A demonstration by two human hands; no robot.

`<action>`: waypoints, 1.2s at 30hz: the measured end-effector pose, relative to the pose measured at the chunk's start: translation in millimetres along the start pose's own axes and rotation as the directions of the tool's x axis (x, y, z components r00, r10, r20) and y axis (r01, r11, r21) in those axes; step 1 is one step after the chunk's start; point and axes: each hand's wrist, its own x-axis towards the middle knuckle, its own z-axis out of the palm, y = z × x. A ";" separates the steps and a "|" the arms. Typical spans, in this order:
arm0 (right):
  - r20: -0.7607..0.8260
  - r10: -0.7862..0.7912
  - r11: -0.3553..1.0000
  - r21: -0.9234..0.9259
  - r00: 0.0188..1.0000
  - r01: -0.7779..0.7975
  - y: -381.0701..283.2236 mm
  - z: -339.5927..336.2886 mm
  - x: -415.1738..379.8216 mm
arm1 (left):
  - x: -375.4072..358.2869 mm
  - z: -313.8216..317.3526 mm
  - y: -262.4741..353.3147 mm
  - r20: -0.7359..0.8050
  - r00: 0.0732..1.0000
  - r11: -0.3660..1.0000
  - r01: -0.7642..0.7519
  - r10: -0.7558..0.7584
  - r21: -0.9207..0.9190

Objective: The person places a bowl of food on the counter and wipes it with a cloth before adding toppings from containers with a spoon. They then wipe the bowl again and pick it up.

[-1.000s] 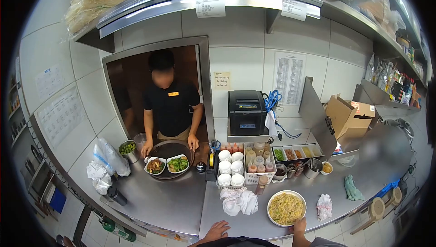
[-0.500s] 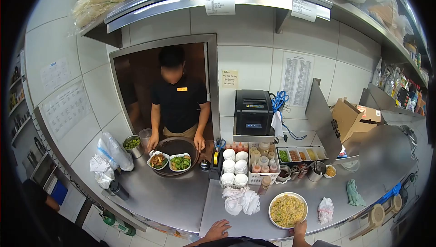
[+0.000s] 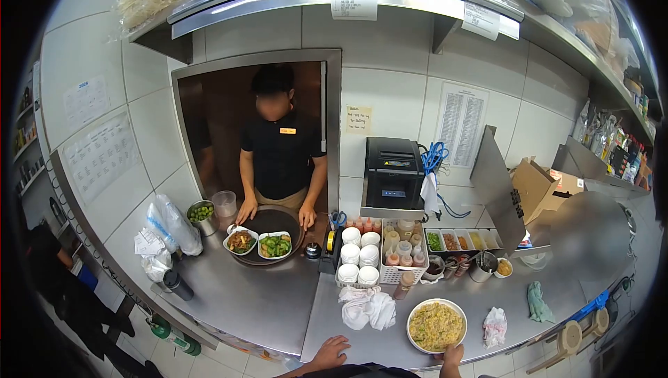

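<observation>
A round white bowl (image 3: 412,340) holding yellow fried rice (image 3: 436,324) with green bits stands on the steel counter just in front of me. My right hand (image 3: 451,358) grips its near right rim, the thumb toward the rice. To the left of the bowl, my left hand (image 3: 330,354) lies on the counter's front edge, fingers stretched out and nothing in them. Crumpled white cloths (image 3: 369,310) lie beyond it. A smaller cloth (image 3: 495,326) is right of the bowl.
At the hatch, a co-worker (image 3: 285,155) touches a round dark tray (image 3: 268,219) bearing two white dishes of food. Stacked white cups (image 3: 350,255), sauce bottles (image 3: 405,249) and topping tubs (image 3: 463,240) line the counter's back. A printer (image 3: 394,173) sits above. A green cloth (image 3: 539,301) lies right.
The whole view has shifted slightly. Another person in dark clothes shows more fully at the far left. My hands and the bowl keep nearly the same places on the counter.
</observation>
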 end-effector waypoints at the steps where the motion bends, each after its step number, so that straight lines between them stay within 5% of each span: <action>1: 0.001 0.050 0.998 0.044 0.999 -0.050 -4.1 0.7 -7.1 | 2.2 -0.9 2.0 -0.002 1.000 1.000 0.003 -0.003 -0.003; 3: -0.012 -0.081 0.995 -0.053 0.997 0.080 35.6 -0.7 7.0 | 10.5 -7.3 5.1 0.029 0.972 0.902 0.228 -0.234 -0.367; 4: -0.016 -0.212 0.967 -0.147 0.977 0.208 45.3 -0.4 10.2 | 15.0 -10.0 6.4 0.029 0.972 0.901 0.228 -0.234 -0.369; 6: 0.133 -0.082 0.995 -0.047 0.988 0.089 4.9 -0.7 -22.3 | 23.5 -16.0 8.1 0.319 0.835 0.604 0.546 -0.449 -0.581; 7: 0.291 0.036 0.998 0.032 0.956 -0.047 -88.8 -17.9 -113.5 | 24.3 -19.9 10.9 0.319 0.836 0.600 0.544 -0.447 -0.586; 9: 0.394 -0.031 0.999 -0.013 0.919 0.039 -115.5 -12.6 -140.2 | 22.6 -28.7 19.2 0.576 0.772 0.004 0.599 -0.270 -0.801; 10: 0.472 -0.030 1.000 0.006 0.881 0.031 -124.4 -6.4 -149.1 | 24.8 -32.8 21.9 0.576 0.773 0.003 0.598 -0.266 -0.802; 12: 0.554 -0.106 0.994 0.031 0.826 0.106 -134.0 19.3 -157.9 | 28.5 -39.9 27.1 0.627 0.777 -0.246 0.598 -0.053 -0.763; 14: 0.583 -0.120 0.986 -0.028 0.804 0.167 -87.5 68.2 -117.0 | 21.1 -59.8 26.0 0.576 0.802 -0.255 0.530 -0.160 -0.809; 19: 0.823 0.013 0.962 -0.165 0.567 0.218 -146.8 167.5 -133.8 | -11.2 -93.0 -25.6 0.370 0.823 -0.220 0.302 -0.432 -0.928; 24: 0.903 0.082 0.960 -0.185 0.421 0.209 -122.6 276.6 -160.2 | -51.2 -128.6 -69.4 0.097 0.704 -0.073 0.064 -0.704 -0.995; 28: 0.927 0.090 0.940 -0.200 0.363 0.277 -102.1 336.5 -176.5 | -71.1 -153.4 -95.5 0.068 0.644 -0.033 0.066 -0.762 -0.997; 31: 0.924 0.160 0.946 -0.245 0.348 0.214 -118.1 350.2 -192.4 | -77.1 -163.2 -108.7 0.059 0.512 -0.074 -0.008 -0.857 -0.997; 34: 0.910 0.063 0.946 -0.185 0.410 0.267 -124.3 324.6 -210.5 | -82.8 -164.3 -117.9 -0.001 0.527 -0.083 -0.136 -0.850 -0.987; 35: 0.957 -0.137 0.515 -0.152 0.256 0.844 -144.8 298.8 -216.0 | -84.3 -166.0 -119.2 -0.009 0.502 -0.064 -0.129 -0.865 -0.990; 36: 0.964 -0.233 0.417 -0.022 0.131 0.908 -126.3 288.0 -204.0 | -84.5 -166.5 -123.4 -0.005 0.509 -0.071 -0.130 -0.861 -0.989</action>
